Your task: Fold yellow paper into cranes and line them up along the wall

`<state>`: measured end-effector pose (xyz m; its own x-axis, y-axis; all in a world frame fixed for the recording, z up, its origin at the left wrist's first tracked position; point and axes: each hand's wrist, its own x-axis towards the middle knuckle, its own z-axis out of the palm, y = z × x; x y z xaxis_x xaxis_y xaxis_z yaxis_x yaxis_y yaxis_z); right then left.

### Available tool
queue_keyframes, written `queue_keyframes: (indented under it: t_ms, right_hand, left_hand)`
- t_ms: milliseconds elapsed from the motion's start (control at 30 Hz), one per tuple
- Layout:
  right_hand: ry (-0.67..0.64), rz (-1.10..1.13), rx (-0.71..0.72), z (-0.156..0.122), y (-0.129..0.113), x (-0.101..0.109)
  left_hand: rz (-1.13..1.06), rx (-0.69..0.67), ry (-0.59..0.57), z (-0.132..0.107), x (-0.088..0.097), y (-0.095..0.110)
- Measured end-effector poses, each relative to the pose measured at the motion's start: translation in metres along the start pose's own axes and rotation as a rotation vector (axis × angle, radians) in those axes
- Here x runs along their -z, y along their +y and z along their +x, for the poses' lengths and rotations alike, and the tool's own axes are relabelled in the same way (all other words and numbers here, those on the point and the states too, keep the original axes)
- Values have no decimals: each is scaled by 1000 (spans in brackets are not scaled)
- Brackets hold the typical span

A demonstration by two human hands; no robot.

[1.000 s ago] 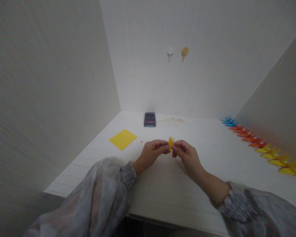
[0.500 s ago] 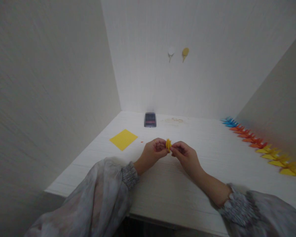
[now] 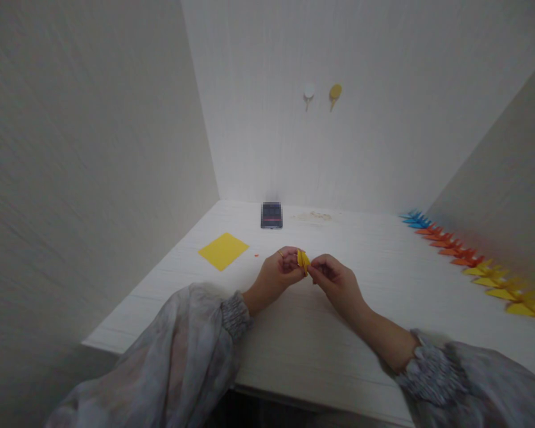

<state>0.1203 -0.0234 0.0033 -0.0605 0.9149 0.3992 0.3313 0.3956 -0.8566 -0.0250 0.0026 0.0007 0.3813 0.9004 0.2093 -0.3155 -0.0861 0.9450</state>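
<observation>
A small folded yellow paper piece is pinched between both my hands just above the white table. My left hand, with a ring on one finger, grips its left side with closed fingers. My right hand pinches its lower right edge. Most of the paper is hidden by my fingertips. A flat yellow paper square lies on the table to the left of my hands.
A row of folded paper shapes runs along the right wall: blue, orange, then yellow. A small dark device lies near the back wall. Two round hooks hang on that wall. Walls close the table in on three sides.
The yellow paper piece has shifted slightly left and turned between my fingers, from standing upright to a more flattened, tilted shape. Both hands stay together in nearly the same place.
</observation>
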Motion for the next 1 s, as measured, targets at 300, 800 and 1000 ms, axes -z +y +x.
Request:
queue_keyframes:
  t_ms: [300, 800, 1000]
  right_hand:
    - [-83, 46, 161, 0, 0, 2]
    - [-25, 419, -145, 0, -4, 0]
    - [-22, 471, -170, 0, -1, -2]
  left_hand:
    - [3, -50, -11, 2, 0, 0]
    - [80, -17, -21, 1, -2, 7]
    - [-3, -30, 60, 0, -4, 6]
